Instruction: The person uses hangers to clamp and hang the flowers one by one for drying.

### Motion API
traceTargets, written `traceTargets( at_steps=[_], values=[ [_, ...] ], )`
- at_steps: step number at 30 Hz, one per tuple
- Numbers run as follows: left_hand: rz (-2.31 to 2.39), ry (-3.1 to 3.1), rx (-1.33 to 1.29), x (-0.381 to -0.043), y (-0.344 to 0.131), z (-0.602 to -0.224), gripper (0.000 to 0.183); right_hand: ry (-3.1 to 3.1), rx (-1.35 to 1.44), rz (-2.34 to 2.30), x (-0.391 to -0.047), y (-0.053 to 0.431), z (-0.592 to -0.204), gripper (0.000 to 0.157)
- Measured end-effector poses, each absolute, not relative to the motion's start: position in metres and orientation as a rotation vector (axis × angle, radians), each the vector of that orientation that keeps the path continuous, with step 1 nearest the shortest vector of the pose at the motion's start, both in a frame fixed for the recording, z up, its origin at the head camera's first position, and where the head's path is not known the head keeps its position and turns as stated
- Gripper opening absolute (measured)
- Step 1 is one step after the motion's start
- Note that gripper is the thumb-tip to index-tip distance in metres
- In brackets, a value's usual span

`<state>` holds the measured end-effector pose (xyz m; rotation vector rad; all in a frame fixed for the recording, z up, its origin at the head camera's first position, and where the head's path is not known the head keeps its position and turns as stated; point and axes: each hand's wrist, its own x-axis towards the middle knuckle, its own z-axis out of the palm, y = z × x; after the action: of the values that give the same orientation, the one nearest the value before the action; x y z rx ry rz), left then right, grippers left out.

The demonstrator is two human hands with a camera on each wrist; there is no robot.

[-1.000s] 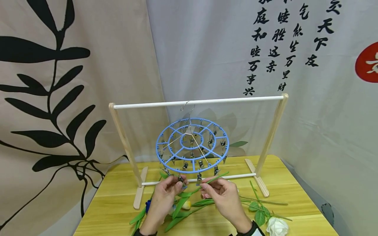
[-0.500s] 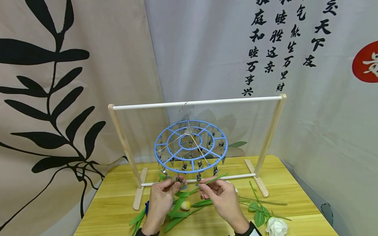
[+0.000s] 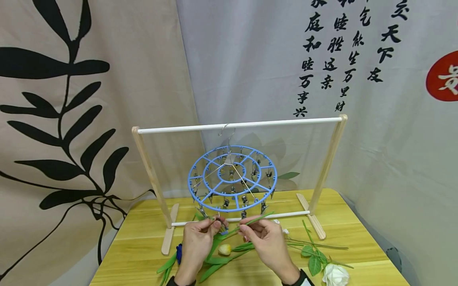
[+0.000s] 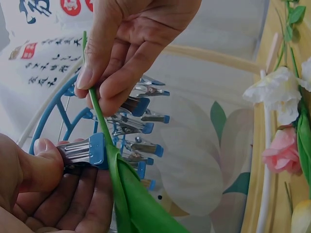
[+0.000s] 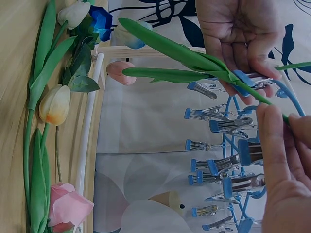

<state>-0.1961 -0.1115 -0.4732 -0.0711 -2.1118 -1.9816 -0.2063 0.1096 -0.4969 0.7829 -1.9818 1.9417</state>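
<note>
In the head view, my left hand (image 3: 198, 242) grips a metal clip with blue tips below the front rim of a round blue clip hanger (image 3: 232, 208). The left wrist view shows this clip (image 4: 80, 151) between thumb and fingers, its blue tip against the green stem of an artificial flower. Whether the clip's jaws are closed round the stem, I cannot tell. My right hand (image 3: 266, 242) pinches that stem (image 4: 97, 109) between thumb and fingers, to the right of the clip. Long green leaves (image 5: 170, 48) spread from the stem on the clip's other side.
A wooden rack with a white top bar (image 3: 286, 122) carries the hanger; several other clips (image 5: 228, 126) dangle from it. On the wooden table (image 3: 136, 238) lie a white rose (image 3: 335, 275), a yellowish tulip (image 3: 224, 249), a blue flower (image 3: 179, 253) and a pink rose (image 5: 68, 206).
Over the last second, the hanger's front rim has dipped slightly. The clip in my left hand has come a little lower, nearer the stem. My right hand has shifted slightly left.
</note>
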Motion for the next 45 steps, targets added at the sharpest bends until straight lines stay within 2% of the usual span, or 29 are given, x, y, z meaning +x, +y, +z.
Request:
traceTargets(
  at_steps=[24,35,45],
  values=[
    [-1.857,-2.243,-0.048,-0.196,-0.111,-0.473,0.016,-1.938,0.816,1.951,-0.204,0.101,-0.498,0.016],
    [-1.788,-2.394,-0.249,-0.197,-0.121,-0.477,0.029,-1.91,0.864,1.985,-0.204,0.102,-0.501,0.016],
    [-1.654,-2.444,-0.288,-0.202,-0.124,-0.481,0.015,-1.91,0.879,1.962,-0.205,0.1,-0.501,0.016]
  ],
)
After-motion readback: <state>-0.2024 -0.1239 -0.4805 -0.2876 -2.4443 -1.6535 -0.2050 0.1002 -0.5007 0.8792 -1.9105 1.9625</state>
